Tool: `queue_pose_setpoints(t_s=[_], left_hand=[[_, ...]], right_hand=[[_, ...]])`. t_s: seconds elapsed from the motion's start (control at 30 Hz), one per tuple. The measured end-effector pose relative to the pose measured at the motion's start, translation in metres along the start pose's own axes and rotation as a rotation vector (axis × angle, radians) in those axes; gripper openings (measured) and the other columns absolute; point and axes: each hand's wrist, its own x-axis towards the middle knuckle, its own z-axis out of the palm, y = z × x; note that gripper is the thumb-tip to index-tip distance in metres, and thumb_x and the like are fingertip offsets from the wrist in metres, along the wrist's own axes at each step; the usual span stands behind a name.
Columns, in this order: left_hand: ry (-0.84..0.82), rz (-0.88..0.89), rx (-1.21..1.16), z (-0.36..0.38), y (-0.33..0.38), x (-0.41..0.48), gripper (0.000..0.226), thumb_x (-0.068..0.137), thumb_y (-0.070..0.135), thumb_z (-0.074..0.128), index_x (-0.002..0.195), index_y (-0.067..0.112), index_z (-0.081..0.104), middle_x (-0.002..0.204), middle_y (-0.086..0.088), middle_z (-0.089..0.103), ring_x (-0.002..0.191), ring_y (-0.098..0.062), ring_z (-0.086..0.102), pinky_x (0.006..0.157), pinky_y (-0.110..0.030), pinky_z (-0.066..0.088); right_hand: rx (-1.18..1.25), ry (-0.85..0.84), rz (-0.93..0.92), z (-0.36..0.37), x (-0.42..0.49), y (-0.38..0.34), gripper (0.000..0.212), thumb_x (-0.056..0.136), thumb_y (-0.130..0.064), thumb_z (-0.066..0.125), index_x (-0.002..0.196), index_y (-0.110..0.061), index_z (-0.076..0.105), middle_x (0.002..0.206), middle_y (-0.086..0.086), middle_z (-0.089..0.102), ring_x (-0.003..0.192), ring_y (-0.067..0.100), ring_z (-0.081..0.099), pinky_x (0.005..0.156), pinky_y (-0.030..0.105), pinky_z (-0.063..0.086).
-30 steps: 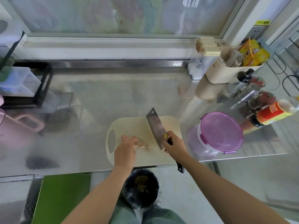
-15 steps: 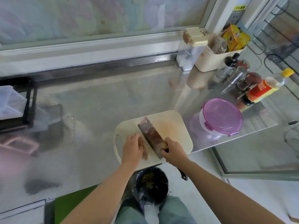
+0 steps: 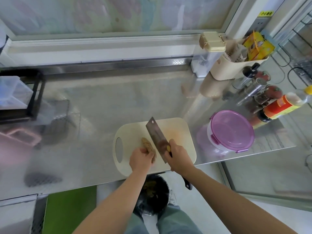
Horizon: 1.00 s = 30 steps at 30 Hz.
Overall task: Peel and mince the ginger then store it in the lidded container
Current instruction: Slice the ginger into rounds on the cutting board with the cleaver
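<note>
Near edge, below the desk: black bin (image 3: 154, 195) on the floor between the person's legs, brownish scraps inside. Green mat (image 3: 67, 210) to its left.

Left grip (image 3: 141, 160): fingers curled round the near end of the ginger (image 3: 146, 143), pinning it to the cutting board (image 3: 177, 130). The ginger lies lengthwise, its far end poking out past the fingers. Looks like one piece, surface too blurred to tell peeled or not.

Right grip (image 3: 179, 157): closed round the cleaver (image 3: 156, 134) handle right at the blade base. The handle butt sticks out behind the wrist, past the desk edge. The blade runs diagonally, tip far-left, heel near-right, just beside the ginger on its right. Can't tell if the edge touches it.

The board is cream with a handle hole at its left end. It sits at the front edge of the steel desk (image 3: 101, 107), and there's an orange stain on its right half.

Right of the board, apart from it: lidded container (image 3: 232, 132), clear tub, purple lid on.

Further right and back: red-labelled sauce bottle (image 3: 283, 105), metal shakers (image 3: 253, 92), cream caddy (image 3: 236, 65) stuffed with packets, clear box with a beige lid (image 3: 211, 42).

Far left: black rack (image 3: 36, 95) holding a clear tub. Something pink in front of it, too blurred to identify.

Back: window (image 3: 118, 14) along the wall.
</note>
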Motion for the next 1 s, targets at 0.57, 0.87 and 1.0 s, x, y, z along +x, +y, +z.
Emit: queue_pose_setpoints(t_s=[0.57,0.87,1.0], left_hand=[[-0.034,-0.094,-0.165,0.001,0.015,0.004,0.03,0.084,0.014,0.071,0.058,0.019,0.058,0.063,0.002,0.063,0.059,-0.015,0.06,0.044,-0.012,0.043],[-0.063,-0.201,-0.374,0.001,0.01,0.01,0.02,0.077,0.006,0.079,0.066,0.01,0.062,0.077,-0.013,0.071,0.078,-0.035,0.07,0.069,-0.047,0.06],[-0.06,-0.201,-0.403,0.001,0.008,0.011,0.021,0.076,0.004,0.08,0.066,0.009,0.062,0.077,-0.015,0.071,0.077,-0.035,0.07,0.068,-0.047,0.06]], right_hand=[[0.046,-0.024,-0.068,-0.001,0.032,-0.017,0.008,0.097,-0.01,0.038,0.091,-0.01,0.033,0.077,0.018,0.058,0.059,0.039,0.059,0.049,0.04,0.045],[0.02,-0.073,-0.075,-0.001,0.039,-0.023,0.008,0.097,-0.009,0.037,0.092,-0.01,0.031,0.078,0.02,0.058,0.058,0.038,0.057,0.05,0.044,0.048],[-0.025,-0.097,-0.075,0.001,0.042,-0.021,0.008,0.098,-0.011,0.037,0.092,-0.011,0.031,0.068,0.007,0.049,0.052,0.023,0.045,0.05,0.037,0.038]])
